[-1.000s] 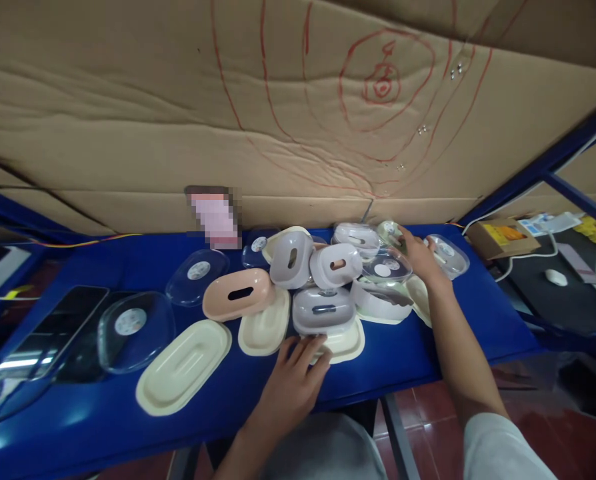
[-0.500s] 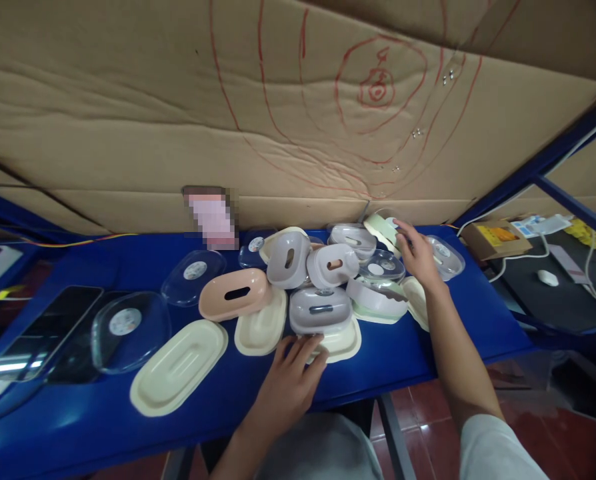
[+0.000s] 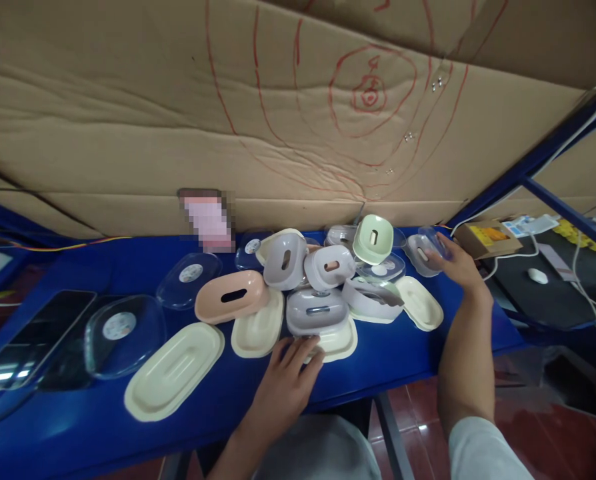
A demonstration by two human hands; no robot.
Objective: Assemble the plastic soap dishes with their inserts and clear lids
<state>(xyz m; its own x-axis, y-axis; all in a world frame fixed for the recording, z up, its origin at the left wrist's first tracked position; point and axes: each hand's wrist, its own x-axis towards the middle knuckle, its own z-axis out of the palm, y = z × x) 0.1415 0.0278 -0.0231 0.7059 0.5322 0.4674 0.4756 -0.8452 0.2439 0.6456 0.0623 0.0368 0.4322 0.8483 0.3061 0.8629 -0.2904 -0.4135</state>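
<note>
My left hand point(image 3: 294, 370) lies over the near edge of a cream oval tray point(image 3: 345, 341), its fingers apart, fingertips close to a grey slotted cover point(image 3: 312, 313). At the right end of the pile, my right hand point(image 3: 461, 268) pinches the edge of a clear plastic lid point(image 3: 437, 241). Under that lid sits a second grey slotted piece point(image 3: 419, 256). A green slotted box point(image 3: 374, 237) stands tilted on top of the pile at the back. Another cream tray point(image 3: 422, 303) lies below my right hand. A peach slotted cover point(image 3: 231, 295) rests further left.
Several clear lids lie about, one at the left point(image 3: 123, 333). A dark phone-like slab point(image 3: 33, 337) is at the left edge. A pixelated object point(image 3: 208, 220) leans on the cardboard wall point(image 3: 128, 120). A blue frame bar and white cable border the right side.
My right hand has moved right, from the green box to the clear lid. The green box now sits more upright, its slot facing me. My left hand stays in place.
</note>
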